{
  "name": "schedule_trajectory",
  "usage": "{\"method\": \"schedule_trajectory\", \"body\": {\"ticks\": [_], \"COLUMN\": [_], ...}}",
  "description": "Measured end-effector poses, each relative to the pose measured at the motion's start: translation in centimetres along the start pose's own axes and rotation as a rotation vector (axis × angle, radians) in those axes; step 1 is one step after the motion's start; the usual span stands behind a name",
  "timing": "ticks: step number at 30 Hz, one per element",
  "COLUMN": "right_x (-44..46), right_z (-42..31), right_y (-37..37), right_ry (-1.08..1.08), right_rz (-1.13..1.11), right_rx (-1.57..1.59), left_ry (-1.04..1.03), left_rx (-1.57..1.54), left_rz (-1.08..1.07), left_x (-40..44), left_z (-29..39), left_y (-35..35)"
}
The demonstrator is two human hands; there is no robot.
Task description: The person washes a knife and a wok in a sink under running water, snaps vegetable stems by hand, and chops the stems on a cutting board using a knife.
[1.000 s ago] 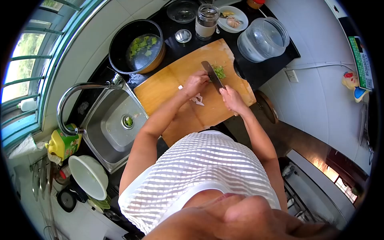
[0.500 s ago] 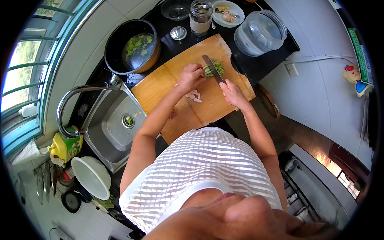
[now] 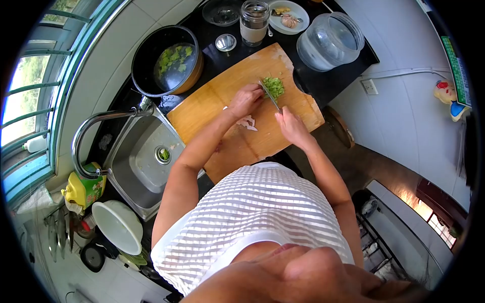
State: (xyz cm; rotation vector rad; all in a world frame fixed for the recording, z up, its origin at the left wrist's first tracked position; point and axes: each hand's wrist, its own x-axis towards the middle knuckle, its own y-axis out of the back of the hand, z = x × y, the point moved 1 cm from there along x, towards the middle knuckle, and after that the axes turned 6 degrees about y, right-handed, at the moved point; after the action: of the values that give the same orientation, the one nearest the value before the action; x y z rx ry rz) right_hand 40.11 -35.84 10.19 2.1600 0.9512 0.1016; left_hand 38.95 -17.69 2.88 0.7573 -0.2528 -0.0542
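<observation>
My right hand (image 3: 293,126) is closed round the handle of a kitchen knife (image 3: 271,95), its blade edge-down on the wooden cutting board (image 3: 199,123). Just left of the blade, my left hand (image 3: 247,100) is closed with bent fingers on green stalks that look like celery; the fingers mostly hide them. A pile of finely chopped green pieces (image 3: 274,88) lies against the blade's far side. Nearer my body, pale thin slices, perhaps of meat (image 3: 247,122), rest on the board below my left hand.
A sink (image 3: 131,166) with a curved tap (image 3: 83,129) adjoins the board at left. Behind stand a dark pot (image 3: 144,60) with leaves in water, a glass jar (image 3: 253,22), a plate (image 3: 277,25) with garlic and a large clear jar (image 3: 328,43). A white basin (image 3: 116,227) sits lower left.
The knife has turned from showing its broad side to standing nearly on edge, closer to my left hand. More chopped green shows beyond the blade, and the stalk ends are less visible.
</observation>
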Motion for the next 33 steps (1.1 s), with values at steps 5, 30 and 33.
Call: {"method": "schedule_trajectory", "body": {"ticks": [5,30,33], "right_x": [0.2,0.9,1.0], "right_z": [-0.4,0.6,0.6], "right_y": [0.7,-0.7,-0.3], "right_ry": [-0.045,-0.075,-0.102], "right_rz": [-0.011,-0.014,-0.040], "right_rx": [0.039,0.115,0.156], "left_ry": [-0.017,-0.003,-0.007], "left_rx": [0.000,0.006,-0.102], "left_rz": [0.009,-0.001,0.123], "left_x": [0.2,-0.4,-0.4], "left_z": [-0.1,-0.2,0.1], "left_y": [-0.1,-0.2,1.0]}}
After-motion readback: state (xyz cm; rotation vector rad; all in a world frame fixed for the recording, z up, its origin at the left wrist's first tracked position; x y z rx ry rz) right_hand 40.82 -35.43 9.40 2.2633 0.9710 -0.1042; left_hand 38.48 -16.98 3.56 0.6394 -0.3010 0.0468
